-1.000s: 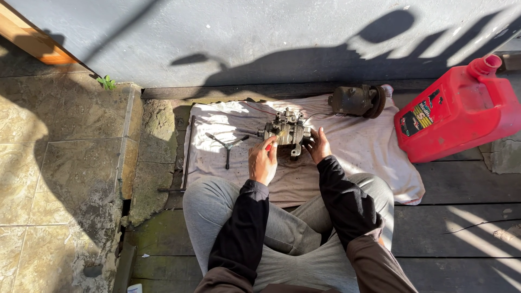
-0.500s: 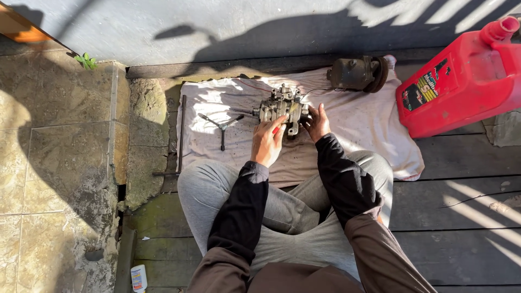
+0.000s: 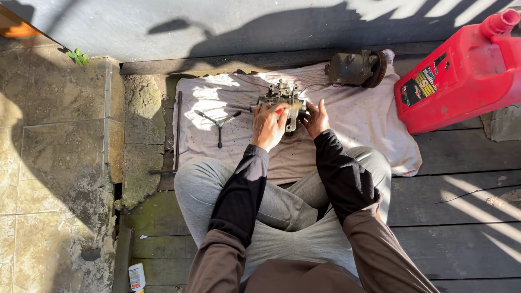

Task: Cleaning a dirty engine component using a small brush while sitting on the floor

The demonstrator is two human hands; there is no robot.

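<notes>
A long metal rod (image 3: 177, 130) lies along the left edge of the white cloth (image 3: 358, 125); a three-armed wrench (image 3: 218, 121) rests on the cloth's left part. At the cloth's centre sits the carburetor (image 3: 281, 97). The left hand (image 3: 268, 126) grips its near left side, fingers curled around the body; the right hand (image 3: 316, 118) presses its right side, fingers partly spread. Judged step: steadying the unit for inspection or disassembly. A dark motor part (image 3: 356, 68) occupies the cloth's upper right corner; a red fuel can (image 3: 461, 76) stands beyond the right edge.
</notes>
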